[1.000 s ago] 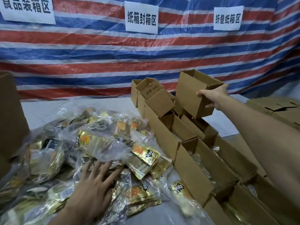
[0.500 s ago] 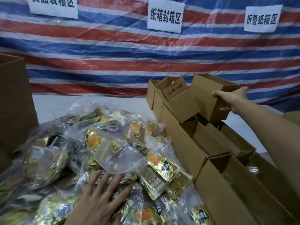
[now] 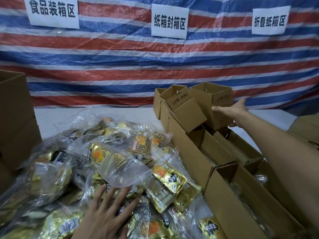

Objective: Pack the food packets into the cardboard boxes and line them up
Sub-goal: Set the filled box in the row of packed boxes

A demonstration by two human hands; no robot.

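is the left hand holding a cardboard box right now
No, the left hand lies flat and open on the food packets; the right hand grips the raised cardboard box.

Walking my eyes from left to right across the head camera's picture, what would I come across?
A big brown box at the left edge → pile of food packets → small box marked 10号 (KK) → tilted box → right hand holding it → more cardboard at the right edge.
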